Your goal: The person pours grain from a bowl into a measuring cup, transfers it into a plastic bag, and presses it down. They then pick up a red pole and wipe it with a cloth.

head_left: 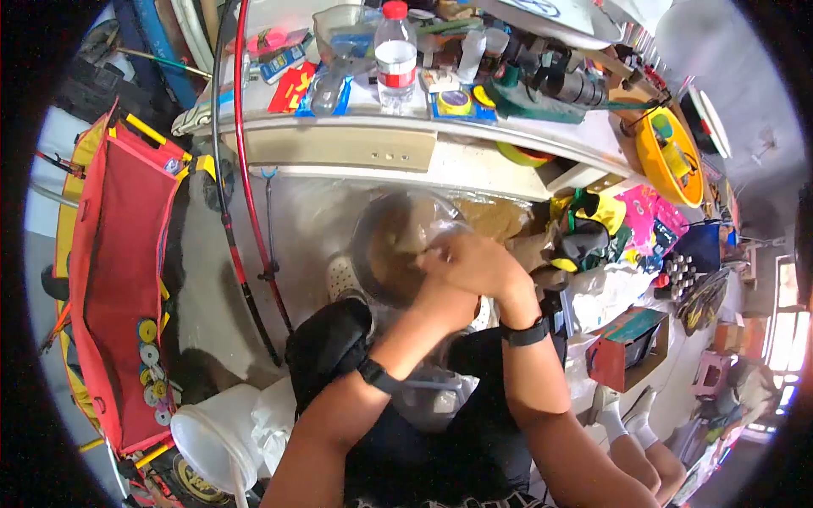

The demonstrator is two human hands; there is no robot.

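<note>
My left hand [453, 306] and my right hand [487, 269] come together over a round dark basin [366, 269] on the floor. The basin holds brown, loose-looking material. My right hand lies across the left with its fingers curled in, and anything between the two is hidden. The fingers of my left hand are mostly covered by the right. A dark band sits on each wrist. Below my forearms, a clear plastic bag [432, 402] rests between my knees.
A bench [330, 148] with a bottle [395, 59] and packets runs across the front. Two fishing rods [244, 169] stand left, beside a red bag [127, 279] and a white bucket [207, 436]. Bags and an open box [627, 347] lie right. Another person's legs [635, 453] show lower right.
</note>
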